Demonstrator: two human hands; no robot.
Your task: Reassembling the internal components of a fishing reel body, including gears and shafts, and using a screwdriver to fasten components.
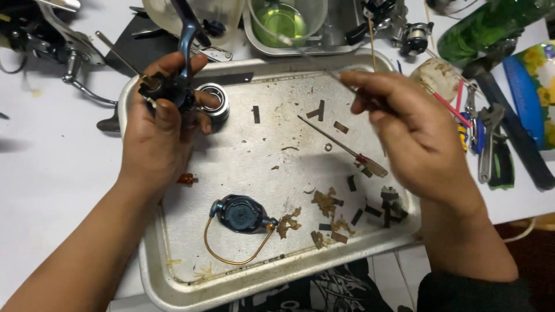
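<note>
Left hand (159, 124) is clenched around a dark fishing-reel body (173, 86) — held over the upper left corner of a metal tray (173, 271). A thin tool (324, 66) is pinched by the right hand (413, 136) — above the tray's upper right.

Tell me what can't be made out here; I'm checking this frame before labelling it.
- Head view: the thin tool in the right hand is motion-blurred; its tip is unclear.
- The dark reel part in the left hand is partly covered by the fingers.
- The green bottle is cut off by the top edge.
- Small dark bits on the metal tray are too small to identify.
</note>
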